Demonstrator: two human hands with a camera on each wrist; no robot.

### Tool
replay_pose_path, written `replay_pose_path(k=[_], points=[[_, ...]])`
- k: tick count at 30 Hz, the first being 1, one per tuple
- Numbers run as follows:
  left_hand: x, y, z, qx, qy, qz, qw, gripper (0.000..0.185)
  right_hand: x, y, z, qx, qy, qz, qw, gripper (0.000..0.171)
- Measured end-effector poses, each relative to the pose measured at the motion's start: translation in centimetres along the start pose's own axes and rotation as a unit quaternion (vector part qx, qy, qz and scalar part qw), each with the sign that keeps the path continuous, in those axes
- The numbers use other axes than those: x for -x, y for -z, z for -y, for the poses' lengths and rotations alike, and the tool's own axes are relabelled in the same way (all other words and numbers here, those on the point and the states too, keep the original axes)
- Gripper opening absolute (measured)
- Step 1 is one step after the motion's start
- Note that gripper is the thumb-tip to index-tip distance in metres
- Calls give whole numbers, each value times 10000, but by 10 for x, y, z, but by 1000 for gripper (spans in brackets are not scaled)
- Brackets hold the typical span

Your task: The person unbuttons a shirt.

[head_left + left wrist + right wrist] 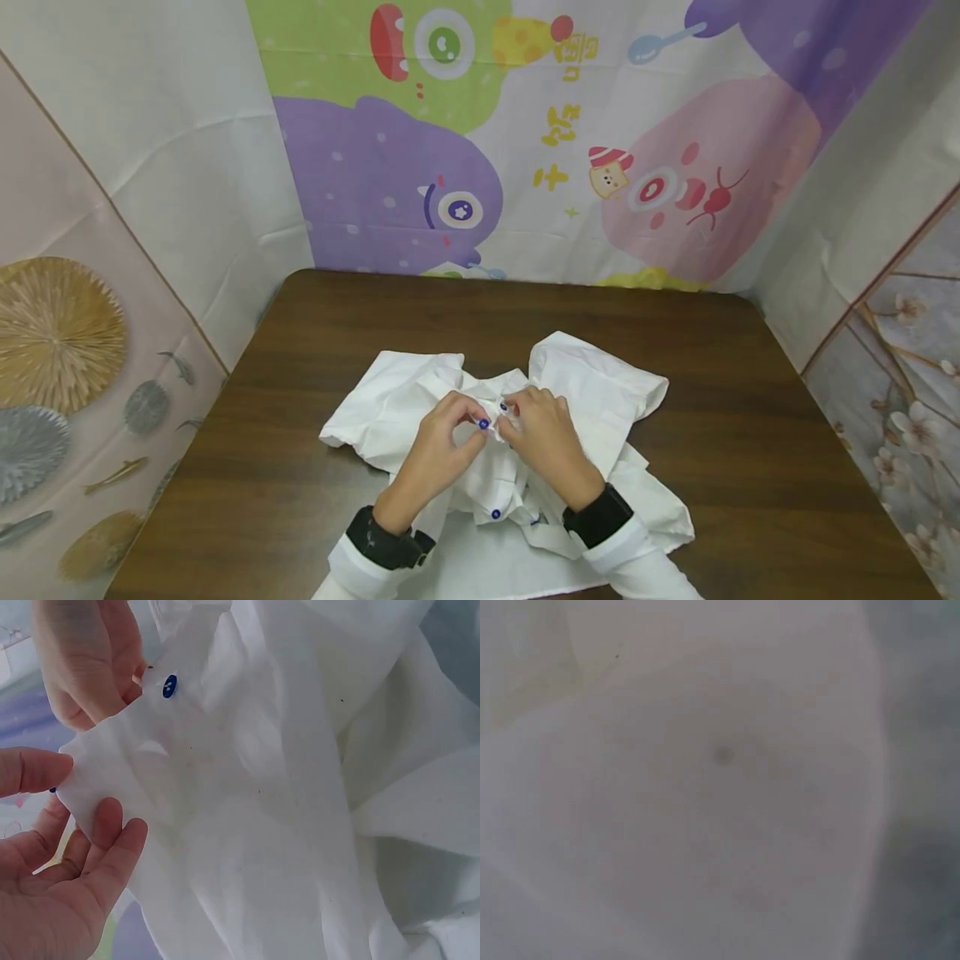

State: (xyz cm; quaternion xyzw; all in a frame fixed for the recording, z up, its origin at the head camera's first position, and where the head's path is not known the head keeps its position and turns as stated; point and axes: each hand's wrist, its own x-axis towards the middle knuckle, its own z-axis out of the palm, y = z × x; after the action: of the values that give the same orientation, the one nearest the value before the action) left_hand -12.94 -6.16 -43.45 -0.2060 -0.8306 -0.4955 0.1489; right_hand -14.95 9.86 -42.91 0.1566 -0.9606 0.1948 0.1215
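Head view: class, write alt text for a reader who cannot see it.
Two hands, left hand and right hand, pinch a white shirt at a blue button on a dark wooden table.

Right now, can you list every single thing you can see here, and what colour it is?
shirt: one, white, crumpled at the middle of the table.
buttons: three seen, blue, on the shirt; one sits between the two hands.
table: one, dark brown wood, under the shirt.
cartoon backdrop: one, purple, green and pink monsters, behind the table.
wristbands: two, black, one on each wrist.
left hand: pinches the shirt by the button.
right hand: pinches the shirt opposite.
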Motion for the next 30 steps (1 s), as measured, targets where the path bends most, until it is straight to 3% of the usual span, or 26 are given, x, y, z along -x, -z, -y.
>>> replay_pose_path(k=[9,17,22,26,30], points=[[-1,0,-1,30,-97,2,9999,15,1,-2,-4,-102,367,-368,9986,15],[-2,2,-4,160,126,177,9996,14,-1,1,-8,-96,506,-552,9971,13],[-5,6,-8,103,275,239,9993,24,-3,4,-9,-113,631,-834,9945,10],[-11,10,-11,-55,313,126,9994,29,-5,5,-10,-122,789,-1147,9902,9],[-19,12,-13,-324,229,-167,9991,23,-7,9,-11,-243,916,-1403,9856,8]])
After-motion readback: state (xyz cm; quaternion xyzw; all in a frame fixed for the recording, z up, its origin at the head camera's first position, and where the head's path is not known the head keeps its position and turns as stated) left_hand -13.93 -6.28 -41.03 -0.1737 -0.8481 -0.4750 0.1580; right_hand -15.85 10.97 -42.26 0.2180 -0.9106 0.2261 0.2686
